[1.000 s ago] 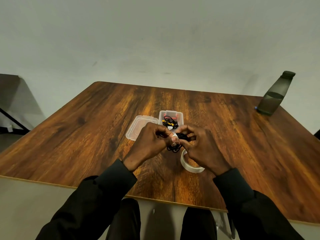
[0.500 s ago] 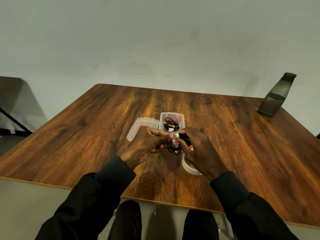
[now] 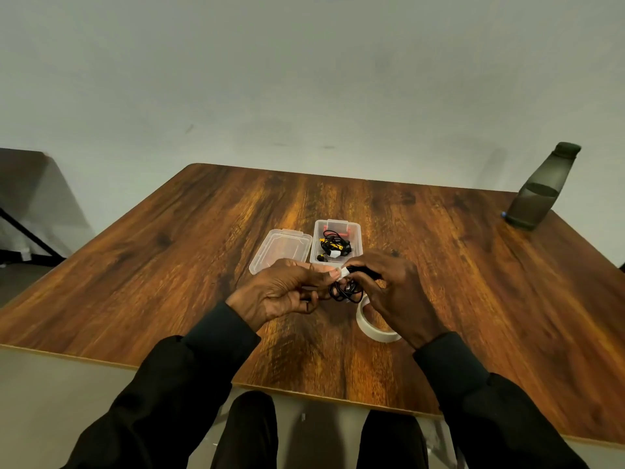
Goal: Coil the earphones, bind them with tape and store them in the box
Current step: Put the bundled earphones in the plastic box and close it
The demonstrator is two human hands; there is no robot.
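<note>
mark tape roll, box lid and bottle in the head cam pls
tape roll [image 3: 371,330]: head view, near-left outer wall of the white band.
box lid [image 3: 280,249]: head view, middle of the clear lid's flat panel.
bottle [image 3: 537,198]: head view, middle of the dark body, below the cap.

The table [image 3: 169,282] carries a brown wood-grain pattern with dark streaks and amber bands, set against a plain pale grey wall [image 3: 304,79]. The box [image 3: 359,238] is clear plastic with a red clasp [image 3: 336,227], its lid [image 3: 280,248] is likewise clear, and the bundle [image 3: 333,247] inside it is black with yellow and white patches. The held earphones [image 3: 345,292] are black, the tape strip [image 3: 343,273] on them is white, the tape roll [image 3: 372,330] is off-white, the bottle [image 3: 537,194] is smoky dark grey, and the sleeves [image 3: 189,384] are black.
</note>
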